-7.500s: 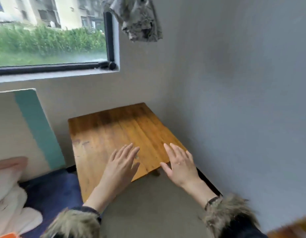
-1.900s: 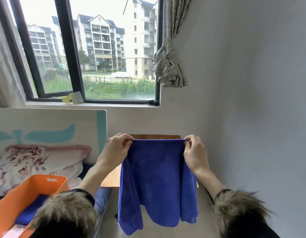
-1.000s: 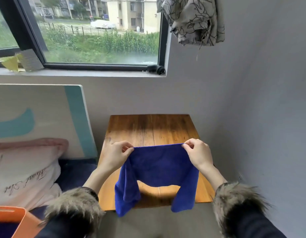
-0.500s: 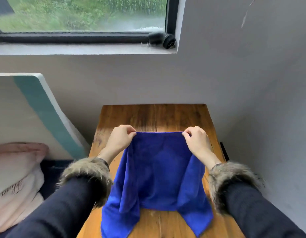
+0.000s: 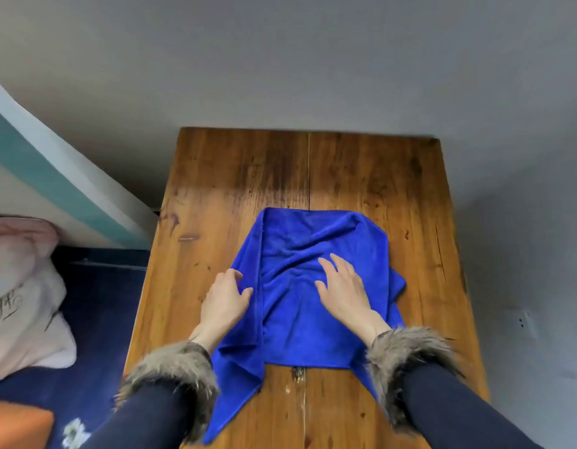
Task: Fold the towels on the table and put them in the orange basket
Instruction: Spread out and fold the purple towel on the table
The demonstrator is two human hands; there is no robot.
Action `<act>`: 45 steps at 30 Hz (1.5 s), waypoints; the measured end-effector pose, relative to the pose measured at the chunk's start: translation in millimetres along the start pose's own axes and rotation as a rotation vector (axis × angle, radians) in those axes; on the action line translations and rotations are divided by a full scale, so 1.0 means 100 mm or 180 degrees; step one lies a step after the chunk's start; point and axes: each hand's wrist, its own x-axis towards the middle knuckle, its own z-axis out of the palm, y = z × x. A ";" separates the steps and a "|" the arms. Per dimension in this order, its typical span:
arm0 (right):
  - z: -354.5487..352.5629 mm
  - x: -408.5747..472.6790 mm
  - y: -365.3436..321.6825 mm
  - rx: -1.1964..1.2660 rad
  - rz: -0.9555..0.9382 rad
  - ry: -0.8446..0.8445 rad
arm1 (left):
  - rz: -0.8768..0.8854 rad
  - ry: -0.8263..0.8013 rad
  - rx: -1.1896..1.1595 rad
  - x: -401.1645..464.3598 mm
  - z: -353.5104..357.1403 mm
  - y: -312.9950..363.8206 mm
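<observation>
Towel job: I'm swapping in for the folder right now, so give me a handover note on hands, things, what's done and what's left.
Left hand: open, resting at the towel's left edge, fingertips on the cloth.
Right hand: open, flat on the middle of the towel, pressing it.
Towel: blue, lying on the table, wrinkled, side flaps tucked in unevenly, one corner trailing toward the near edge.
Basket: orange corner just visible at lower left, off the table; contents not visible.
Done: towel laid down on the table.
Left: smooth it, finish folding, put it in the basket.
</observation>
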 end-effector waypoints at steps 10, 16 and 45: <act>0.78 -0.20 -0.43 -0.0396 0.0331 -0.0417 | -0.0242 0.0140 0.0364 -0.17 0.23 -0.47; 0.89 -0.18 -0.50 -0.0546 0.0509 -0.0425 | -0.0270 -0.0327 0.0063 -0.01 0.07 -0.69; 1.05 0.62 -1.30 -0.0932 -0.0009 0.0220 | 0.1773 0.1211 0.1374 1.19 -0.80 -1.15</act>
